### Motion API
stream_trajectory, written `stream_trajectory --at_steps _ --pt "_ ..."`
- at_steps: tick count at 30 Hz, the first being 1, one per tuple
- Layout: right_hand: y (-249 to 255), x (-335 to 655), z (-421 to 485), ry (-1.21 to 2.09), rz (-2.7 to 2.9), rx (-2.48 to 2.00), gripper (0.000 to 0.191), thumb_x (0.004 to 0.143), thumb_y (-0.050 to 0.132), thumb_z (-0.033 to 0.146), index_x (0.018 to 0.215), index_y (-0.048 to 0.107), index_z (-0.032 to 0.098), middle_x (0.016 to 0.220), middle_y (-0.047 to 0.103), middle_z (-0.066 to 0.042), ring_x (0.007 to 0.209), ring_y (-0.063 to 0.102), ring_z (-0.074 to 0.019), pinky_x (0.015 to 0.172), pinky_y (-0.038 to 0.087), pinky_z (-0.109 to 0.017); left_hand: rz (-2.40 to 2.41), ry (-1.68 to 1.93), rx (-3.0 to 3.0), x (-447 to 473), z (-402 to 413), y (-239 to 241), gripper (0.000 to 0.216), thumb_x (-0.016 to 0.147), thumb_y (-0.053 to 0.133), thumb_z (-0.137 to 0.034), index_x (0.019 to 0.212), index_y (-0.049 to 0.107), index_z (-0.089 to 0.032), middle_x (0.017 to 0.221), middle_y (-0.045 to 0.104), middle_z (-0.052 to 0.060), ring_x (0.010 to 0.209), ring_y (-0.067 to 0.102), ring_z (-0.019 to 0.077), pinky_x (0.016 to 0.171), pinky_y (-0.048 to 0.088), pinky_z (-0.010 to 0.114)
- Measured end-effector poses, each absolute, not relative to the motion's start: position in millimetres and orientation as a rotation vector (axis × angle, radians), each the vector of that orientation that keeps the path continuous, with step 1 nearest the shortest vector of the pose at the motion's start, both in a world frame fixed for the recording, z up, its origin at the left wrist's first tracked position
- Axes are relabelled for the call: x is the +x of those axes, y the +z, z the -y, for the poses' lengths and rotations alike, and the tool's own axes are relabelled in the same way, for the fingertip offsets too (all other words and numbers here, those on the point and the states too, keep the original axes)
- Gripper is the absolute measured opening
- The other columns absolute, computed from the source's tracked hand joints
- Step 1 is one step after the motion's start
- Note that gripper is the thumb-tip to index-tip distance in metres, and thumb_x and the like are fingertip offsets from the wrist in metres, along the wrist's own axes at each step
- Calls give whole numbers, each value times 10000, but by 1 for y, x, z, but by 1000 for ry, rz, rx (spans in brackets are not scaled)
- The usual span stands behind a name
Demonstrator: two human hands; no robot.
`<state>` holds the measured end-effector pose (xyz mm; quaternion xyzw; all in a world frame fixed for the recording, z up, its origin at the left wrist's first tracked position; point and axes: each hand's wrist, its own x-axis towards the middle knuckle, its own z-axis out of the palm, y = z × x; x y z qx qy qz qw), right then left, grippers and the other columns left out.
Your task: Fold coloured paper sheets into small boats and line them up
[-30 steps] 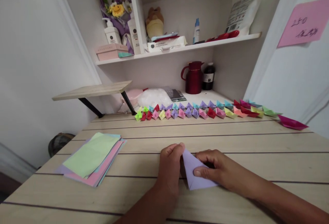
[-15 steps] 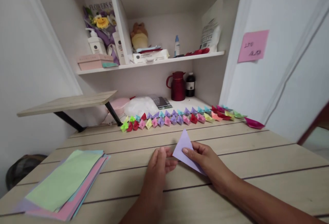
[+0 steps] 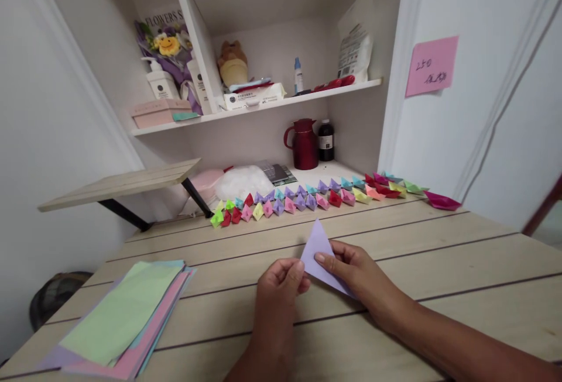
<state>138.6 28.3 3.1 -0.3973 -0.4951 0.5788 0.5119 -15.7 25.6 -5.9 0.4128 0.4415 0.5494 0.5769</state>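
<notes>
A folded lilac paper triangle (image 3: 317, 251) is held just above the wooden table, one point facing away from me. My right hand (image 3: 357, 274) grips its right side, thumb on top and fingers behind. At the left corner, my left hand (image 3: 283, 282) is closed, thumb and fingers pinching the paper's tip. Beyond both hands stand rows of small folded paper boats (image 3: 277, 206) in many colours. To the left lies a fanned stack of coloured paper sheets (image 3: 127, 312), light green on top.
A small raised wooden shelf (image 3: 123, 186) on black legs stands at the table's left back. Behind the boats are a red jug (image 3: 304, 145), a dark bottle (image 3: 325, 141) and a white plastic bag (image 3: 243, 182). A larger magenta boat (image 3: 442, 200) sits far right.
My left hand has closed from loosely parted fingers into a pinch at the triangle's left corner. My right hand keeps its grip. The camera view has shifted slightly.
</notes>
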Motion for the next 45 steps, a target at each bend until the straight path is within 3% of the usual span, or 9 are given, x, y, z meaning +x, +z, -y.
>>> stream_trajectory --at_steps 10,15,18,23,32,45 --pt "7 138 -23 1380 1276 -896 406 771 644 561 783 632 156 704 599 -11 616 498 -144 583 390 -255 -1078 1260 969 -22 -30 -2 318 620 777 -418 595 648 -129 545 564 -4 491 449 78 529 362 217" --pt "11 140 -22 1276 1277 -810 420 890 473 558 764 602 179 759 591 -27 736 529 -184 745 434 -315 -969 1238 915 -24 -26 6 280 665 768 -374 634 636 -128 602 552 -5 552 450 80 582 390 214" --pt "13 141 -24 1224 1307 -818 414 905 449 549 799 608 182 767 570 -25 749 521 -186 757 429 -319 -888 1191 914 -24 -25 8 268 683 763 -356 648 630 -127 617 547 -5 562 447 80 590 392 214" --pt "18 142 -22 1235 1341 -727 324 919 468 486 927 611 196 794 569 -15 777 527 -178 773 420 -313 -825 1150 937 -25 -30 4 285 687 769 -369 643 627 -126 590 535 -11 553 447 78 577 381 208" --pt "24 145 -19 1283 1358 -666 260 837 606 439 926 591 195 844 588 -15 815 546 -183 765 426 -309 -819 1134 904 -27 -30 6 254 696 771 -338 662 634 -126 619 549 -11 570 457 78 607 403 214" --pt "25 147 -20 1297 1375 -685 242 845 601 416 855 631 176 771 587 -7 736 526 -158 722 410 -291 -805 1102 864 -28 -30 8 211 739 744 -299 700 632 -124 642 542 -10 591 456 74 629 412 211"
